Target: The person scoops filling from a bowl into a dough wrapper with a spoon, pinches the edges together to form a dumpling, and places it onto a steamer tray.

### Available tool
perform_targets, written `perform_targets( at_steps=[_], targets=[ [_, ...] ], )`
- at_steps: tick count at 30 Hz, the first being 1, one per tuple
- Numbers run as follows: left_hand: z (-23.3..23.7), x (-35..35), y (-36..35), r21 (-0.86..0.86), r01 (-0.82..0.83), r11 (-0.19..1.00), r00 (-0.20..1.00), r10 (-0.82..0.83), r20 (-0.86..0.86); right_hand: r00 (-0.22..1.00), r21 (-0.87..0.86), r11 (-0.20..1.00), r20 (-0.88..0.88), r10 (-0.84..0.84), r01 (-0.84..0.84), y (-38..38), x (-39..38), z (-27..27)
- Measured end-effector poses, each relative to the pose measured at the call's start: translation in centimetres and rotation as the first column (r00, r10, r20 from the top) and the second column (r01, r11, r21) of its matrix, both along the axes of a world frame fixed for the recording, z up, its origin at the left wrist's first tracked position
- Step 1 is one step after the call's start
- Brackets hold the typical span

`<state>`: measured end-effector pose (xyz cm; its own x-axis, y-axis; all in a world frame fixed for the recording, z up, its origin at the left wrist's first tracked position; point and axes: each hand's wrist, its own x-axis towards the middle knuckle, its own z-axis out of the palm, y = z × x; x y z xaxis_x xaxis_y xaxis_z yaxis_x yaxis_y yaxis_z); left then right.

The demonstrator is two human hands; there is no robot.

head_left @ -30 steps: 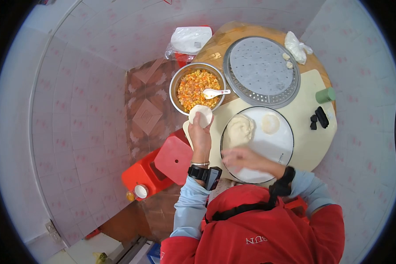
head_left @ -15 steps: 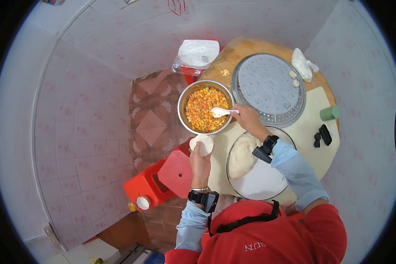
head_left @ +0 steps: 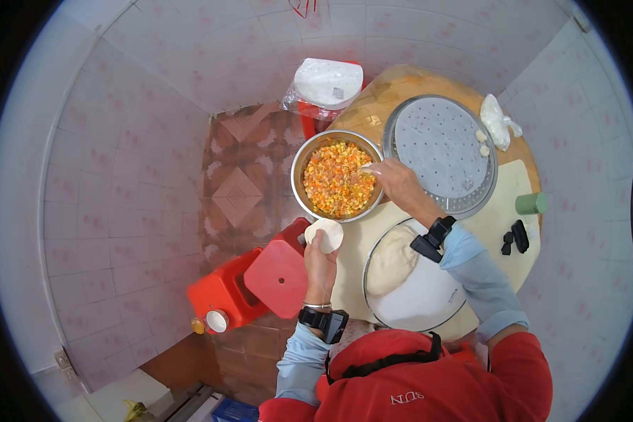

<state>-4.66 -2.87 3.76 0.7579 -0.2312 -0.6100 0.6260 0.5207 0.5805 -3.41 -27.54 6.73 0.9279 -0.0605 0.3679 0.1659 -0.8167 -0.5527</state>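
My left hand (head_left: 321, 273) holds up a round white dough wrapper (head_left: 325, 235), just off the near rim of the steel bowl (head_left: 299, 200). Inside that bowl lies a diced filling (head_left: 336, 179) of orange, yellow and pinkish bits. Over the bowl's right rim, my right hand (head_left: 399, 186) grips a white spoon (head_left: 367, 168); only a little of the spoon shows, and its bowl end seems to be down in the filling. Below my right wrist, a large lump of dough (head_left: 392, 261) rests on a white round tray (head_left: 422, 299) with a dark rim.
A perforated metal steamer tray (head_left: 443, 148) with two small pale pieces stands behind my right hand. To the right are a white plastic bag (head_left: 496, 121), a green cylinder (head_left: 531, 204) and black objects (head_left: 519, 236). Red stools (head_left: 278, 278) and a red jug (head_left: 225, 292) stand at left.
My right hand has moved the spoon from lying over the middle of the filling to its right side, where the spoon now mostly disappears. My left hand still holds the wrapper.
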Motion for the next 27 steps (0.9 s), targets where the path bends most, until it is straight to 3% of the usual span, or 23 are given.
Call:
perform_targets(
  at_steps=[4,6,10,12,16,19,21,27],
  targets=[
    [-0.6,0.1,0.0,0.0,-0.02,1.0,0.999,0.02,-0.026,0.998,-0.095,0.995,-0.055,0.019,-0.025,0.6,0.2,-1.5],
    [0.1,0.1,-0.2,0.011,-0.022,1.0,0.999,0.022,-0.027,0.995,0.173,0.982,-0.081,-0.064,0.078,1.4,0.3,-2.1],
    [0.5,0.5,0.0,0.035,-0.009,0.999,1.0,0.009,-0.018,0.987,0.272,0.955,-0.132,-0.088,0.121,1.4,0.5,-3.4],
    [0.8,0.7,0.1,0.024,-0.006,1.0,1.0,0.007,-0.022,0.981,0.445,0.884,-0.183,-0.07,0.145,1.1,0.3,-3.7],
    [0.2,0.9,0.3,0.011,-0.001,1.0,1.0,0.002,-0.028,0.949,0.471,0.859,-0.313,-0.051,0.201,0.2,0.0,-3.7],
    [0.0,0.8,0.2,0.017,-0.017,1.0,0.999,0.018,-0.039,0.91,0.524,0.794,-0.407,-0.085,0.308,-0.1,0.3,-4.4],
    [0.1,0.9,0.1,0.009,-0.012,1.0,0.999,0.012,-0.029,0.797,0.665,0.524,-0.603,-0.045,0.532,-0.3,0.5,-4.2],
    [0.0,1.5,-0.9,0.008,-0.005,1.0,1.0,0.005,-0.003,0.81,0.69,0.481,-0.581,-0.078,0.541,-0.7,0.8,-4.3]
  ],
)
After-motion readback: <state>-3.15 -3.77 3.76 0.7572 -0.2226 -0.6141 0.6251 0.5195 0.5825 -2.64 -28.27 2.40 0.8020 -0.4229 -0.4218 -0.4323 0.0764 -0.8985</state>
